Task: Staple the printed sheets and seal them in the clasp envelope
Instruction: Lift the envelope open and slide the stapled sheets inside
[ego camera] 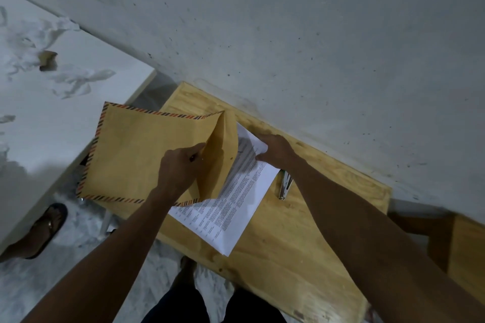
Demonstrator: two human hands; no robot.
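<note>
Wooden counter (pixel 301 238) against wall: printed sheets (pixel 231 207) lying flat, stapler (pixel 285 186) just beside them.

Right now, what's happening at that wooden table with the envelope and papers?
A person is loading printed sheets into a tan clasp envelope. The left hand holds the envelope's mouth open, while the right hand grips the far end of the sheets, whose edge sits at the opening. Most of the sheets are still outside, lying on the wooden table. A stapler rests on the table beside the right forearm. The envelope is not yet sealed.
</note>
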